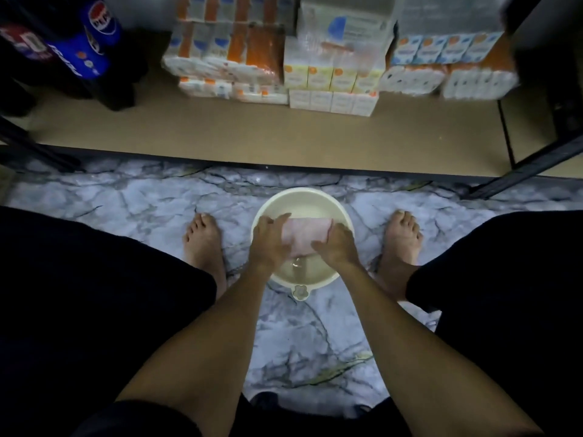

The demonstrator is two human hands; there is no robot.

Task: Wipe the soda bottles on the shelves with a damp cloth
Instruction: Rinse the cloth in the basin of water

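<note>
Head: hands point(268, 244) point(337, 247) grip cloth point(306, 234); basin point(303, 192) holds water point(298, 267).

Folded pink cloth point(304, 236) over basin point(315, 197), dark soda bottles point(79, 48) on shelf point(252, 134)

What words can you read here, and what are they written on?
"PEPSI": on the blue label of the soda bottle.
Stacked cartons: print too blurred to read.
Cloth and basin: no writing seen.
</note>
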